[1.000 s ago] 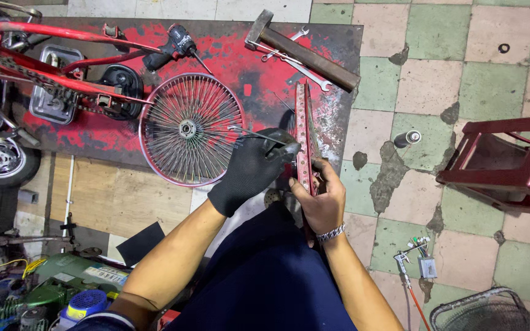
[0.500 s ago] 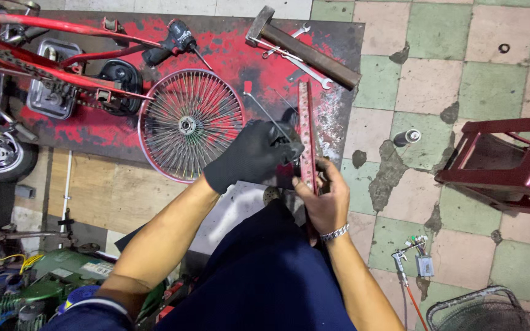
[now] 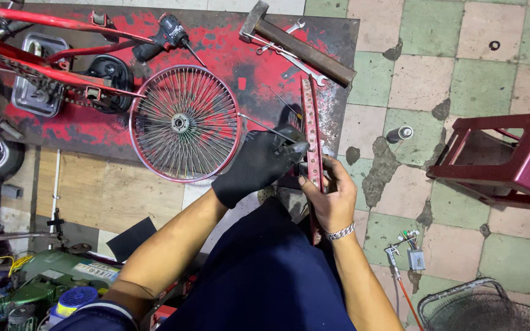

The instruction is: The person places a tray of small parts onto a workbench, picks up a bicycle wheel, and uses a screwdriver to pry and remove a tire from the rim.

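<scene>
My left hand (image 3: 259,164) wears a black glove and grips a thin metal tool with a long shaft that points up-left toward the wheel. Bare, with a metal bracelet on the wrist, my right hand (image 3: 331,197) holds a long narrow red metal bar (image 3: 310,125) that runs away from me over the mat. The two hands meet at the bar's near part. Just left of them lies a red-rimmed spoked wheel (image 3: 184,124), flat on a worn red and black mat (image 3: 240,49).
A hammer (image 3: 299,44), wrenches (image 3: 289,58) and a black power drill (image 3: 161,38) lie on the mat. A red bike frame with chain (image 3: 38,64) crosses the upper left. A dark red stool (image 3: 510,162) stands right, a wire basket (image 3: 492,309) at bottom right, a small canister (image 3: 400,133) on the tiles.
My gloved left hand has shifted slightly along the red bar with its tool. The view has tilted a little; my right hand keeps its grip on the bar.
</scene>
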